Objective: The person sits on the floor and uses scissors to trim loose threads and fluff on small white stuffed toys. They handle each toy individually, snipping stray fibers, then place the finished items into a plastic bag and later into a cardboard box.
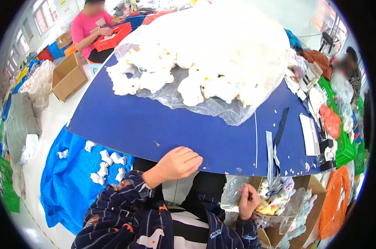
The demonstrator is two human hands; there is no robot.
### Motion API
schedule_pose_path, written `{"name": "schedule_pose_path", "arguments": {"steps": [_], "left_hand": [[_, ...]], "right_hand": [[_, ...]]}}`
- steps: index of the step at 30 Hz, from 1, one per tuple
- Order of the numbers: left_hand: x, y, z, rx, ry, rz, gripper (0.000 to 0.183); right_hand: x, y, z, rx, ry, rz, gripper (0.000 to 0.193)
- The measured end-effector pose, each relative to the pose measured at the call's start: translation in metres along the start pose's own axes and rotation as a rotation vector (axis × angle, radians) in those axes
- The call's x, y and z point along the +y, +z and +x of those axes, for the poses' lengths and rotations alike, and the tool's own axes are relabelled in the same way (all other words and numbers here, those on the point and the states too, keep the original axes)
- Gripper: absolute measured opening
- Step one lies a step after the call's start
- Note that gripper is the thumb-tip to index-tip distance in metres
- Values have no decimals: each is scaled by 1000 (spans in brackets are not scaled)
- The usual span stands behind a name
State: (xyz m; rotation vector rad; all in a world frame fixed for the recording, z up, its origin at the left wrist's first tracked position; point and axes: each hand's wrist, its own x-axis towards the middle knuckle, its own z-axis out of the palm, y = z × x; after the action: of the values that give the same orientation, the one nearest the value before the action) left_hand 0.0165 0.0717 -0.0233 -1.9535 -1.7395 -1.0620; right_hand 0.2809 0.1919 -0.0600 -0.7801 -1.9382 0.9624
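Note:
My left hand (179, 164) is over the front edge of the blue table (113, 120), its back toward me and its fingers curled closed. Whatever those fingers may hold is hidden. Lower and to the right, my right hand (249, 200) has its fingers bent inward, beside a cardboard box (316, 207) of plush toys; I cannot make out what is in them. Farther back on the table, a pile of small white plush toys (192, 85) with orange bits spills out of a large clear plastic bag (233, 117).
Several white plush toys (103, 169) lie on a blue sheet (59, 191) at lower left. Dark and grey strips (270, 151) and a white card (309, 132) are on the table's right. An open carton (68, 79) and a seated person in pink (86, 31) with a red tray (113, 38) are at far left.

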Motion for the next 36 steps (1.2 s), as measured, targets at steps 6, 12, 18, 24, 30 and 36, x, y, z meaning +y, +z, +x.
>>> {"name": "schedule_pose_path", "arguments": {"steps": [6,12,18,24,30,36], "left_hand": [[-4,-5,-7,140,-89,-286,13],[6,-39,-35,253,-319,-538,10],[-10,-74,-52,276,-448,-494,9],[-34,-77,-42,507,-796,-567,48],[-34,-57,-31,113,-825,-702,37],[-24,-53,-31,68,-773,-529,13]], "right_hand": [[-102,76,98,-203,-327,-30,13],[-91,185,187,-107,-425,-157,37],[-63,237,207,-136,-146,-62,56],[-102,189,148,-524,369,284,46],[-99,152,101,-631,288,300,49],[-93,141,96,-579,131,216,47]]}}
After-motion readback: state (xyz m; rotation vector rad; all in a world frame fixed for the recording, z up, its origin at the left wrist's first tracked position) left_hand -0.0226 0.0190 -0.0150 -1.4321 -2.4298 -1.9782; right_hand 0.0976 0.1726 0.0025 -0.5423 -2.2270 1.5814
